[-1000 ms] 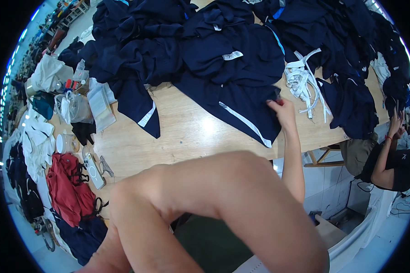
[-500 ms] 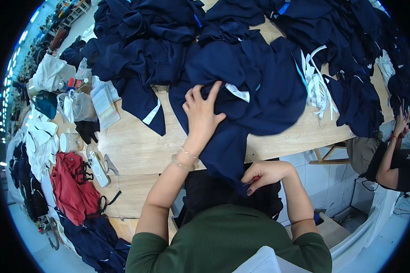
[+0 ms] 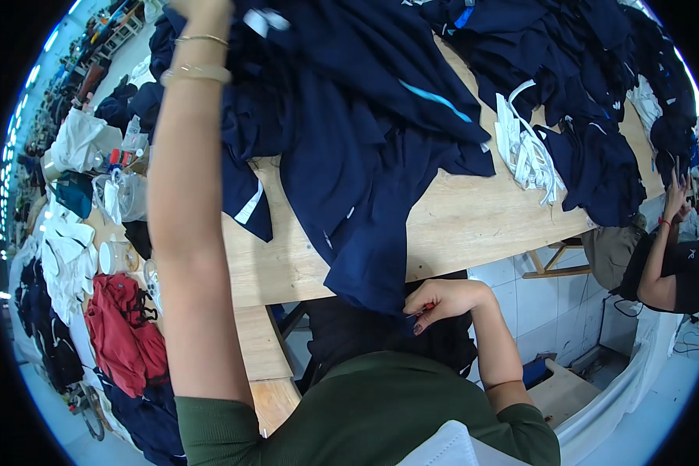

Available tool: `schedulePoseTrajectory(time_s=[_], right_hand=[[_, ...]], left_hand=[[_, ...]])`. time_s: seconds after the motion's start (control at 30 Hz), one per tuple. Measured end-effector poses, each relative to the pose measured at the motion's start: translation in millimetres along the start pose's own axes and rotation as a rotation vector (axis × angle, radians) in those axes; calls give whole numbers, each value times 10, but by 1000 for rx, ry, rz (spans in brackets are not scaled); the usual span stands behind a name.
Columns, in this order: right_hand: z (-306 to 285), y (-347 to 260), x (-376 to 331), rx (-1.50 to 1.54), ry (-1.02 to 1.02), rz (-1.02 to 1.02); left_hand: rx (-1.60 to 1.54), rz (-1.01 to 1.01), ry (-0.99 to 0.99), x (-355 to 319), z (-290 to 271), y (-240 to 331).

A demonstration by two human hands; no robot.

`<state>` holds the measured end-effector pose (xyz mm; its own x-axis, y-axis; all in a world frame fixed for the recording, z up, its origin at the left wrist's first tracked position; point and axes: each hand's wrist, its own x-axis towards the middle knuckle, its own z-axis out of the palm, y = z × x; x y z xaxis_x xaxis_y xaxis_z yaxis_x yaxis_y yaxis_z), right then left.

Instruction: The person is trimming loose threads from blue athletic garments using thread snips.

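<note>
A: Quick one. Where's the garment relative to the hands?

B: The dark navy knit garment with a thin light-blue stripe (image 3: 365, 155) is stretched lengthwise between them. Its long axis runs from the far pile down over the near edge of the pale wooden worktable (image 3: 474, 225), straight toward the person's body.

A: Left hand?

B: The left hand (image 3: 202, 8) is at the top rim, arm fully extended with bracelets at the wrist, at the far end of the cloth. It's cut off by the frame, so I cannot tell whether the fingers are closed on the fabric.

A: Right?

B: The right hand (image 3: 443, 299) is low and close to the torso, pinching the hanging lower hem just below the table edge. The hands are well apart, the right nearer to the body.

A: Anything beside it?

B: A bundle of white fabric strips (image 3: 524, 147) lies to the right on the table, clear of the garment. A co-worker's hand (image 3: 676, 194) is raised at the far right, apart.
</note>
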<state>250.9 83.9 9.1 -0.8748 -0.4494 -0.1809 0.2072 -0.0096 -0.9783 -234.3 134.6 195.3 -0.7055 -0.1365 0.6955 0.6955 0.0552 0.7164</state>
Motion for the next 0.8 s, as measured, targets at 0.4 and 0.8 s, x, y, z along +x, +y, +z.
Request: schedulePoseTrajectory(time_s=[0.4, 0.8], right_hand=[[-718, -2, 72, -124, 1218, 93], [-987, -796, 286, 641, 1139, -551]], left_hand=[[996, -333, -389, -156, -1201, -1313], [-1, 289, -1073, -2425, -1474, 182]])
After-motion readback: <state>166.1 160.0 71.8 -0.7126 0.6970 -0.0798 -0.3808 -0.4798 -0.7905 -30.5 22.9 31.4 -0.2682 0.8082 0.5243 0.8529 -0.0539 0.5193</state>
